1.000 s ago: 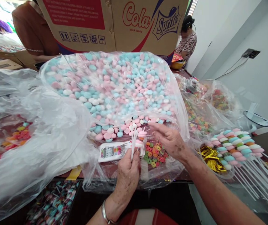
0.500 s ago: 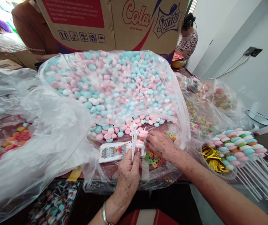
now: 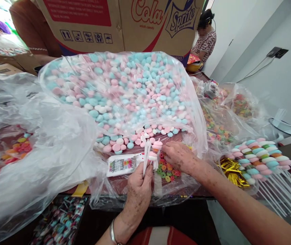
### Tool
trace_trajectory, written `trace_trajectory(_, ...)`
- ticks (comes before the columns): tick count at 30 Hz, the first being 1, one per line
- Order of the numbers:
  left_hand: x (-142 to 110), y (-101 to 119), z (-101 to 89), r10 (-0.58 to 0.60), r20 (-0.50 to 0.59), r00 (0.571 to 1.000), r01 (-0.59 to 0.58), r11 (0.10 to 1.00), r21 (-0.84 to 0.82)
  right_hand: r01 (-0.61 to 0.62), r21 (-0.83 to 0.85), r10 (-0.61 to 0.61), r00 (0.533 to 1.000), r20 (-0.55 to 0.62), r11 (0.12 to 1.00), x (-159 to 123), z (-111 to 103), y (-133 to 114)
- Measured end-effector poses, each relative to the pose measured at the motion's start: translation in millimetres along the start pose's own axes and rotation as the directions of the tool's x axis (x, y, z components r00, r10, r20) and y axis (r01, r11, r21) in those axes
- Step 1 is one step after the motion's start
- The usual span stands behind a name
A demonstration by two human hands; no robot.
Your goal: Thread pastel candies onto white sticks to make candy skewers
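My left hand point(image 3: 139, 185) is closed around several white sticks point(image 3: 147, 158) that point upward. Pink and white marshmallows point(image 3: 152, 155) with an orange ring between them are threaded on a stick in that grip. Just to the right, my right hand point(image 3: 180, 156) is curled with its fingertips beside the threaded candies; what the fingers hold, if anything, is hidden. Below it lie small gummy rings point(image 3: 168, 172) in green, red and yellow. A printed white packet point(image 3: 123, 165) lies flat to the left of the sticks.
A large clear bag of pastel marshmallows point(image 3: 125, 92) fills the middle, before a cardboard box point(image 3: 89, 20). At right are finished marshmallow skewers point(image 3: 261, 156) and gold twist ties point(image 3: 233, 172). Plastic sheeting point(image 3: 46, 136) covers the left. A person point(image 3: 206, 41) sits at the back right.
My right hand has risen slightly, with its fingers nearer the top of the threaded candies. More of the gummy rings shows below it. My left hand stays almost where it was.
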State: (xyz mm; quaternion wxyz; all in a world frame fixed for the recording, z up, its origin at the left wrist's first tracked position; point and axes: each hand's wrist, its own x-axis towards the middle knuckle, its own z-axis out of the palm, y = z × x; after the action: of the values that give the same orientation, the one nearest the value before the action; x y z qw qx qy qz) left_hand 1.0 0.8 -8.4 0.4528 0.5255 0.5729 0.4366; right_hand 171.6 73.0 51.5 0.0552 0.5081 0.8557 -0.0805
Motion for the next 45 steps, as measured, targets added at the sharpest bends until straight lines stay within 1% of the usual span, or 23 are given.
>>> trace_trajectory(3,-1.0,1.2,-2.4,0.002,0.032,0.999,-0.003,0.999,0.036,-0.008,-0.064,0.005,0.999,-0.049,0.998,5.1,12.1,-5.7)
trace_trajectory(5,-1.5,1.2,-3.0,0.005,0.042,0.999,-0.007,0.999,0.043,-0.018,-0.053,0.013,0.996,-0.091,0.998,8.2,17.7,-5.2)
trace_trajectory(7,-1.3,1.4,-2.7,0.015,0.037,0.999,-0.017,0.999,0.043,-0.056,0.04,0.062,0.984,-0.166,0.998,9.3,18.5,-1.0)
trace_trajectory(8,-0.9,2.1,-2.4,0.021,0.036,0.999,-0.023,0.999,0.047,-0.076,0.135,0.105,0.971,-0.215,0.988,9.1,16.9,2.3)
trace_trajectory(9,-0.4,3.3,-2.2,0.027,0.04,0.999,-0.029,0.998,0.054,-0.086,0.271,0.158,0.953,-0.259,0.959,8.4,14.3,6.3)
trace_trajectory(10,0.3,5.2,-2.1,0.035,0.047,0.998,-0.038,0.997,0.065,-0.078,0.438,0.22,0.934,-0.282,0.896,7.3,10.8,10.6)
trace_trajectory(11,1.0,7.6,-2.2,0.044,0.056,0.997,-0.049,0.996,0.08,-0.054,0.615,0.281,0.918,-0.279,0.787,6.0,7.0,14.8)
trace_trajectory(12,1.8,10.3,-2.4,0.058,0.065,0.996,-0.065,0.993,0.1,-0.015,0.771,0.328,0.91,-0.253,0.636,4.7,3.1,18.6)
trace_trajectory(13,2.5,13.0,-2.6,0.073,0.074,0.995,-0.082,0.989,0.125,0.026,0.886,0.357,0.909,-0.214,0.464,3.3,-0.6,21.8)
trace_trajectory(14,3.1,15.6,-2.7,0.091,0.08,0.993,-0.102,0.983,0.15,0.059,0.952,0.373,0.911,-0.175,0.301,2.0,-3.7,24.1)
trace_trajectory(15,3.6,17.8,-2.8,0.11,0.081,0.991,-0.122,0.978,0.172,0.083,0.982,0.378,0.915,-0.143,0.172,0.9,-6.0,25.7)
trace_trajectory(16,3.9,19.4,-2.8,0.124,0.084,0.989,-0.138,0.973,0.187,0.098,0.992,0.378,0.918,-0.122,0.085,0.0,-7.6,26.5)
trace_trajectory(17,4.0,20.4,-2.7,0.132,0.087,0.988,-0.146,0.97,0.195,0.103,0.994,0.375,0.921,-0.108,0.032,-0.6,-8.3,26.9)
trace_trajectory(18,3.9,21.0,-2.5,0.134,0.09,0.987,-0.149,0.969,0.196,0.101,0.995,0.369,0.925,-0.096,0.006,-0.9,-8.3,27.1)
trace_trajectory(22,2.5,20.0,-1.8,0.121,0.093,0.988,-0.136,0.974,0.181,0.083,0.996,0.33,0.941,-0.075,-0.012,-0.5,-4.9,29.3)
trace_trajectory(27,2.3,18.2,-1.7,0.117,0.081,0.99,-0.13,0.976,0.177,0.071,0.997,0.338,0.938,-0.07,0.007,0.3,-2.1,32.9)
trace_trajectory(29,2.4,17.9,-1.6,0.118,0.086,0.989,-0.131,0.976,0.173,0.053,0.998,0.32,0.945,-0.063,0.041,-0.3,-2.0,33.6)
trace_trajectory(31,2.3,17.6,-1.6,0.115,0.094,0.989,-0.13,0.976,0.175,0.044,0.993,0.276,0.958,-0.072,0.108,-1.5,-2.8,34.3)
trace_trajectory(34,1.7,16.8,-1.9,0.118,0.094,0.989,-0.133,0.975,0.176,0.094,0.968,0.18,0.974,-0.138,0.231,-4.0,-5.2,35.6)
trace_trajectory(37,1.3,14.9,-1.8,0.117,0.092,0.989,-0.131,0.977,0.168,0.158,0.935,0.092,0.976,-0.196,0.317,-5.6,-5.4,36.7)
trace_trajectory(41,1.4,13.6,-0.8,0.099,0.097,0.99,-0.114,0.98,0.162,0.191,0.91,0.001,0.979,-0.206,0.369,-6.4,1.7,36.4)
trace_trajectory(45,0.9,14.6,-1.0,0.106,0.097,0.99,-0.119,0.983,0.141,0.194,0.906,-0.028,0.98,-0.198,0.376,-9.0,6.1,33.3)
